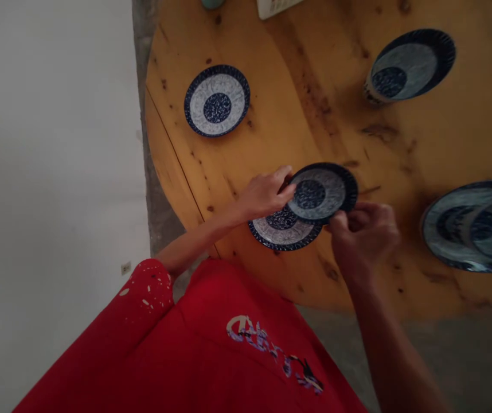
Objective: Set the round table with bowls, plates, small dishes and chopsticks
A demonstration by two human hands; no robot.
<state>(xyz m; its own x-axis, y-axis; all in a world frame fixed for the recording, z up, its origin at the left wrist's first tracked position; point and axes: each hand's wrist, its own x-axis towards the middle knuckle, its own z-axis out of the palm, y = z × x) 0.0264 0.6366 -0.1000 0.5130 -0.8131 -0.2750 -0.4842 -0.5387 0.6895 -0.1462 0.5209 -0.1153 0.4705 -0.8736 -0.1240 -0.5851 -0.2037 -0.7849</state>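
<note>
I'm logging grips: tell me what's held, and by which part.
A dish, by its rim: left hand at the left, right hand at the lower right.

A blue-rimmed dish [320, 194] was held by the left hand [266, 194] and the right hand [367, 230] over a patterned plate [284, 232] on the wooden table [274, 123].

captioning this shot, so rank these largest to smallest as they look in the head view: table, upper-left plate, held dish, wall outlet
1. Table
2. Upper-left plate and held dish: they look too alike to rank
3. Wall outlet
</note>
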